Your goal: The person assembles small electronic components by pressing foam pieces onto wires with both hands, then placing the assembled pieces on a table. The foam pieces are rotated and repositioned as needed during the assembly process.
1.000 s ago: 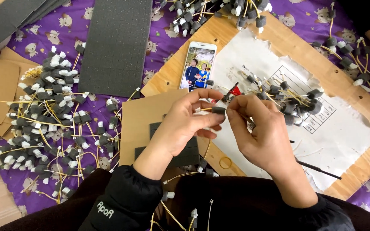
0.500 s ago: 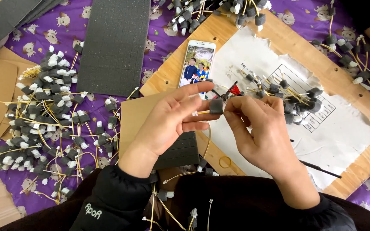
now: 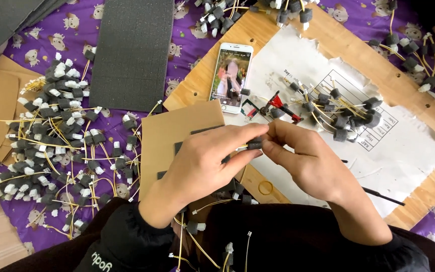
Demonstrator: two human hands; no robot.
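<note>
Purple patterned cloth [image 3: 101, 15] covers the floor, and a light wooden board [image 3: 258, 40] lies over it, carrying a torn white paper sheet [image 3: 404, 146] and a white smartphone [image 3: 231, 75] with its screen lit.

From the head view, the only one — both hands meet just below the phone. Half a second ago the left hand [image 3: 205, 163] lay flatter, its fingers stretched toward the right; now its fingers curl in and pinch a small dark grey foam block [image 3: 254, 144] threaded on a thin yellow wire [image 3: 241, 147]. The right hand [image 3: 310, 161] closes on the same block from the other side, thumb and forefinger touching it. By my reading the block is being seated on the wire's end rather than merely picked up.

The block looks small, squarish and soft, mostly hidden between the fingertips; only a short run of wire shows to its left.

To the left a large heap of finished yellow wires with grey foam blocks and white plugs [image 3: 51, 136] spreads over the cloth, beside a dark grey foam sheet [image 3: 132, 50] and a brown cardboard piece [image 3: 177, 136].
</note>
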